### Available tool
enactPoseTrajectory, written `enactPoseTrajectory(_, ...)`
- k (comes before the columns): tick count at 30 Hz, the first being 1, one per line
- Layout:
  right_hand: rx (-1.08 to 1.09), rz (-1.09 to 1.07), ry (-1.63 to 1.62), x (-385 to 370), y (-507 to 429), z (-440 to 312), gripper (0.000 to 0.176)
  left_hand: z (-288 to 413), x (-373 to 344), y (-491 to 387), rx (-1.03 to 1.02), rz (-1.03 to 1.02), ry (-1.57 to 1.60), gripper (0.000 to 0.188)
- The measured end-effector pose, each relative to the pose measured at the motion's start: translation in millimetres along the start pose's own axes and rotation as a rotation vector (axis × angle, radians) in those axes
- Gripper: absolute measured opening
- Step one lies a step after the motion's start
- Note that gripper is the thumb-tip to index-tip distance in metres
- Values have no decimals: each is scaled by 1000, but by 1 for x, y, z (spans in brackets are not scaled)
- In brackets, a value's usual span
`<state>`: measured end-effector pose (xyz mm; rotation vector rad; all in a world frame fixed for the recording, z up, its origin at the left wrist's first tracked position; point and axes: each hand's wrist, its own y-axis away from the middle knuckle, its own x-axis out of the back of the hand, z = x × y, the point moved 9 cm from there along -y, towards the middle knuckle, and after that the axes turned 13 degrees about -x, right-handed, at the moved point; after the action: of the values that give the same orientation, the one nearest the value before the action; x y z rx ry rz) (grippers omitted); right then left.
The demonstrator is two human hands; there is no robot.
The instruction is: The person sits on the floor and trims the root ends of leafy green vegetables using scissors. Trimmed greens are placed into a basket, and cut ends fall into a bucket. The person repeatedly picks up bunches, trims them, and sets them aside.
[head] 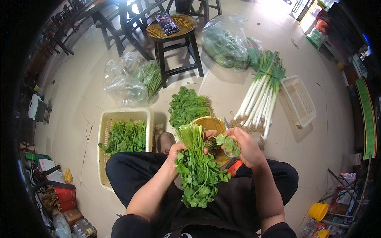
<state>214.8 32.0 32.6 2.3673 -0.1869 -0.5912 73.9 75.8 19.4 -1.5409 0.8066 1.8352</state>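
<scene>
My left hand (pixel 175 154) is wrapped around a thick bunch of cilantro (pixel 198 178), its stem ends pointing away from me and its leaves hanging over my lap. In my right hand (pixel 245 145) are a loose cilantro sprig (pixel 227 143) and a pair of scissors (pixel 226 123), whose blade points away and whose handle shows only in part. Below both hands stands a yellow bucket (pixel 202 120) with trimmings (pixel 212 146) inside. Just beyond its rim lies a pile of cilantro (pixel 189 107) with thin roots turned right.
A cream plastic basket (pixel 149 125) at left holds more cilantro (pixel 126 136). Leeks (pixel 256 92) with roots lie at right, beside a white basket (pixel 298 101). Bagged greens (pixel 224 44), bagged green stalks (pixel 148 77) and a wooden stool (pixel 186 25) bearing a phone (pixel 166 23) stand farther off.
</scene>
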Motion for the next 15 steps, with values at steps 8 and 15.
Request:
enactPoseTrajectory(8,477,484,128,38,25,-42,23,2,-5,-3,-14,-135,50,79)
enactPoseTrajectory(15,551,575,145,49,37,-53,21,10,-4,-5,-72,-77,10,70)
